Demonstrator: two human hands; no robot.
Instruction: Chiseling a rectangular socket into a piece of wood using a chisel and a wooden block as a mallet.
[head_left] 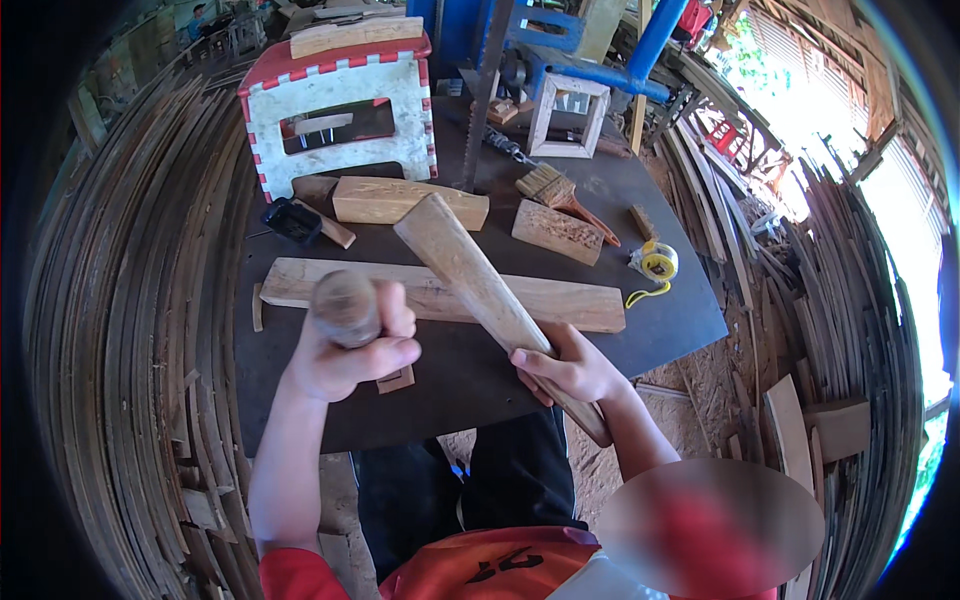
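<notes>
My left hand [350,355] is closed around a thick round wooden handle [345,308], its worn end facing up; what lies below the fist is hidden. My right hand [565,368] grips the lower part of a long flat wooden bar [470,265], which slants up and to the left above the table. Beneath both lies a pale wooden plank [570,303] across the dark tabletop. A small wooden piece with a dark recess [396,380] shows just below my left hand.
The dark table [430,418] also bears a carved wood block [410,203], a paintbrush [550,188] on another block [545,238], a yellow tape measure [655,261], a small wooden frame [568,115] and a red-and-white step stool [340,150]. Stacked timber [130,300] flanks it.
</notes>
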